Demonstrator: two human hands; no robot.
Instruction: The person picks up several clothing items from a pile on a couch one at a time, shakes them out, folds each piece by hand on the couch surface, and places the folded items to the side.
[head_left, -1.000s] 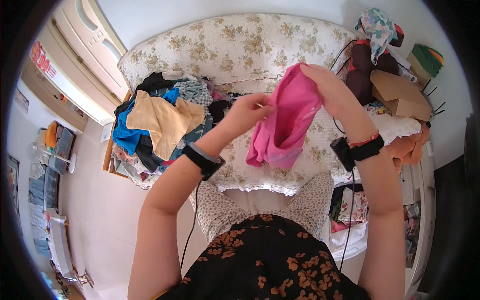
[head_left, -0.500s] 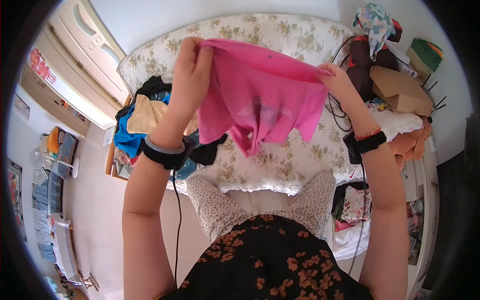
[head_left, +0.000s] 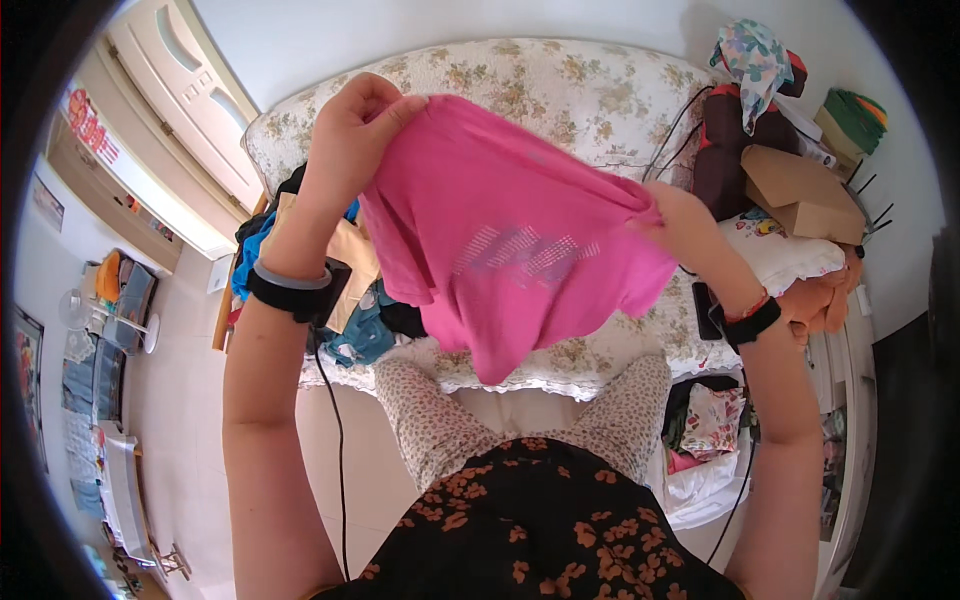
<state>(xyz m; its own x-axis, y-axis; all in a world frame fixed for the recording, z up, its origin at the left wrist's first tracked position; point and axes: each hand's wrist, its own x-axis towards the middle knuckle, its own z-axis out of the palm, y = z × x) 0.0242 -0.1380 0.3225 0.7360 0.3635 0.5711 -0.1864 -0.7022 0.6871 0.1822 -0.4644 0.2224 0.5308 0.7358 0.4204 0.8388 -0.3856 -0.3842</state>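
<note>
A pink T-shirt (head_left: 500, 225) with a silvery patterned print hangs stretched between my two hands over the sofa. My left hand (head_left: 358, 135) pinches its upper left corner between thumb and fingers. At the upper right edge, my right hand (head_left: 685, 228) is closed on bunched fabric and sits lower than the left. Loose cloth droops in the middle, above my knees. Below my left hand, a pile of clothes holds a beige garment (head_left: 352, 265) and a teal garment (head_left: 362, 338); my forearm and the T-shirt hide part of it.
The sofa (head_left: 560, 75) has a floral quilted cover. On its right stand an open cardboard box (head_left: 805, 195), a dark red bag (head_left: 728, 150) and an orange plush item (head_left: 822, 295). A white bag of clothes (head_left: 705, 490) lies by my right knee. Cables (head_left: 340, 440) trail from my wrist straps.
My left hand has shifted left and my right hand has dropped lower. The T-shirt has turned aslant, come lower and spread, with its print showing more fully.
</note>
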